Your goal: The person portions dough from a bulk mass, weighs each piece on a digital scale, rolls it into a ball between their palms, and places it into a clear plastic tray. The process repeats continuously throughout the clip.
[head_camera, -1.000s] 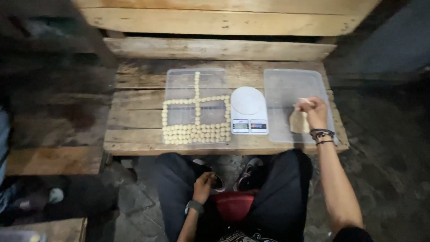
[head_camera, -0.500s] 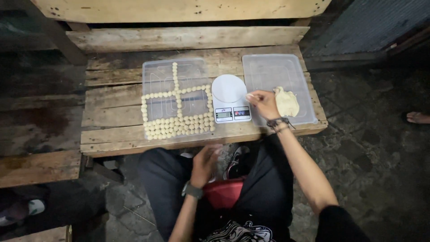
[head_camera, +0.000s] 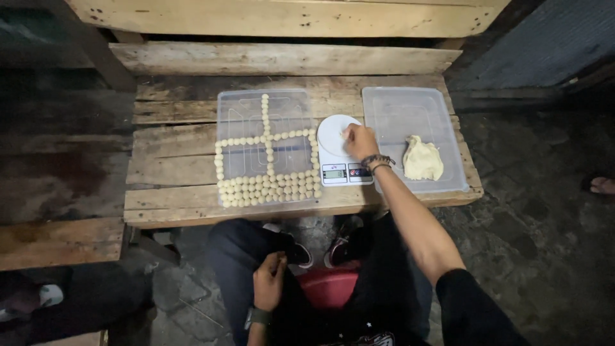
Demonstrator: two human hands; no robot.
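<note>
Wooden planks, rough and pale, made up the low table (head_camera: 192, 166) at which a person sat, seen from a camera worn on the head. The right hand (head_camera: 360, 141) reached out over the round white platform of a small kitchen scale (head_camera: 339, 148), its fingers (head_camera: 349, 134) drawn together around a small pale piece of dough (head_camera: 346, 134) held at the platform; how tightly they pinched it could not be told at this distance. Dark bracelets ringed that wrist, just beside the scale's lit display.

To the right of the scale lay a clear plastic tray (head_camera: 391, 106), and on it, near its front edge, sat a yellowish lump of dough (head_camera: 423, 159), well apart from the hand. To the left of the scale lay a second clear tray (head_camera: 240, 102) bearing many small dough balls (head_camera: 269, 189): packed rows along the front, a single line up the middle, another across, and lines down both sides.

The left hand (head_camera: 269, 282) rested low by the person's lap, below the table's edge, fingers curled loosely inward with the thumb against them; whether they held anything could not be told. A dark watch sat on that wrist. A red container (head_camera: 330, 288) showed between the knees, above dark trousers and sneakers on the stone floor (head_camera: 544, 224). At the far right edge, another person's foot (head_camera: 599, 185) appeared on the ground.
</note>
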